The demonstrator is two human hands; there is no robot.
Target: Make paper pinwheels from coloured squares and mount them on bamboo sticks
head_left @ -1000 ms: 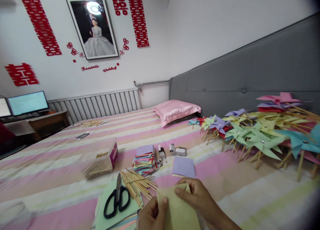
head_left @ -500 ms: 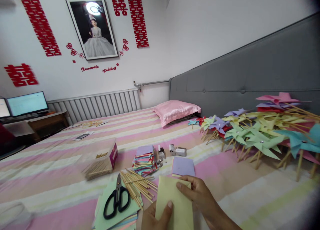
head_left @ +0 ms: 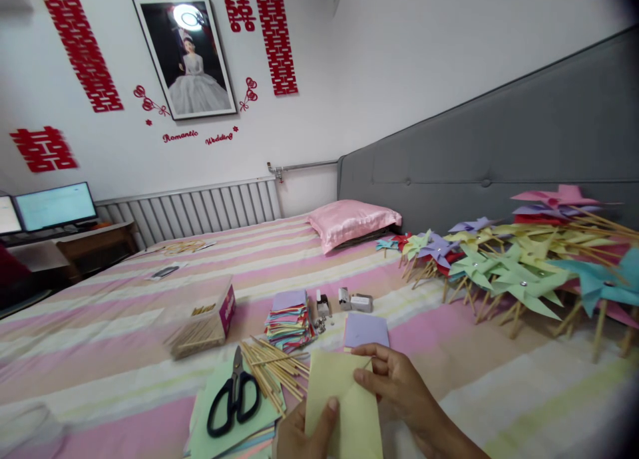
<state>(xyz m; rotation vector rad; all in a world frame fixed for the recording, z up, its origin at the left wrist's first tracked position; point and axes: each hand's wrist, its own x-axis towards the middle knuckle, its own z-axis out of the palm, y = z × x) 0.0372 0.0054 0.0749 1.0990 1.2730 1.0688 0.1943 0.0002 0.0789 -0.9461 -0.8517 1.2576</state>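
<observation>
A pale yellow sheet of paper is held between both hands at the bottom centre, its upper right corner bent over. My left hand grips its lower left side, thumb lying across the front. At the top right corner my right hand pinches the paper between thumb and fingers. Left of the hands, black-handled scissors rest on a stack of coloured paper sheets. Thin wooden sticks lie in a loose pile beside them. A small purple paper stack is just beyond my right hand.
Many paper pinwheels on sticks crowd the right side. Behind the sticks are a clear box of sticks, a tall stack of coloured squares and small boxes near loose metal pins. A pink pillow lies against the grey headboard.
Both hands and the yellow paper have shifted slightly left. My right fingers have moved a little at the top right corner, which is now bent over more.
</observation>
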